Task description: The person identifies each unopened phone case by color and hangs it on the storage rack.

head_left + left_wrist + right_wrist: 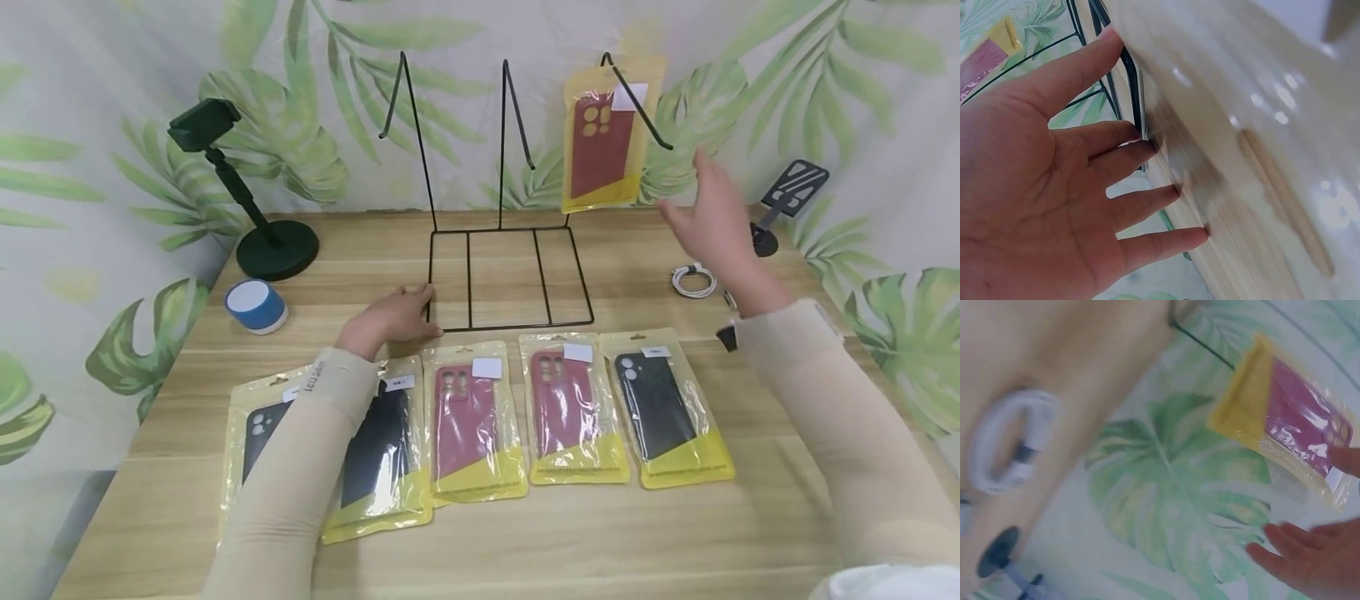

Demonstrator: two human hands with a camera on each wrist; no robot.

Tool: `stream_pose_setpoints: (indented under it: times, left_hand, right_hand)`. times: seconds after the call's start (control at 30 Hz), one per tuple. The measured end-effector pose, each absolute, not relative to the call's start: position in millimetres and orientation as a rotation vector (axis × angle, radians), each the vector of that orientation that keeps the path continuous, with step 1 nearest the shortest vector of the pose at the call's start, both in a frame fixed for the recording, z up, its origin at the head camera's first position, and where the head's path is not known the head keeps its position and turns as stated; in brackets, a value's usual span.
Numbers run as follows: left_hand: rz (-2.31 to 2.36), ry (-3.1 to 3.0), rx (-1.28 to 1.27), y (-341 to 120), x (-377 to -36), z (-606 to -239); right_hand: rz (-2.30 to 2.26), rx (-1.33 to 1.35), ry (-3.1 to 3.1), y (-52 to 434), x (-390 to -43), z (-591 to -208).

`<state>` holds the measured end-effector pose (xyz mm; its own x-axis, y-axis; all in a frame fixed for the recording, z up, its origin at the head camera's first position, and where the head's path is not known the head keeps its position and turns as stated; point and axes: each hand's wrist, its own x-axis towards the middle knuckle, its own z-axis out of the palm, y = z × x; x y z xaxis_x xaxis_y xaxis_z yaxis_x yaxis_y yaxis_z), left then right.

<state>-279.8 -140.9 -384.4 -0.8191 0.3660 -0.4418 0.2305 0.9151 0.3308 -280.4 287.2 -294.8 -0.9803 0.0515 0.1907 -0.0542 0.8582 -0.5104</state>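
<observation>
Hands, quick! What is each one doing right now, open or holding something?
Left hand: open, fingers straight, resting on the table at the wire rack.
Right hand: open, holding nothing, beside the hanging red phone case pack.

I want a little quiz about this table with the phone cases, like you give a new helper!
1. True or false: a phone case pack hangs on the wire rack.
2. How many packs lie flat on the table? A) three B) five C) seven
3. Fill in: the left hand rests by the rack's ___ corner.

Key:
1. True, a red one on the rightmost hook, with the open right hand beside it.
2. B, five.
3. Front left.
</observation>
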Motion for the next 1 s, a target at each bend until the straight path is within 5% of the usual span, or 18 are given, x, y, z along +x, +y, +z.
stream_pose_setpoints:
  times: [0.43, 1.0]
  left_hand:
    - [0.335, 2.561, 0.411, -142, -280, -382]
    - [0.360, 2.555, 0.404, -141, -277, -380]
  right_hand:
    - [0.563, 0.613, -3.345, 296, -218, -372]
    - [0.690, 0.502, -3.246, 311, -204, -366]
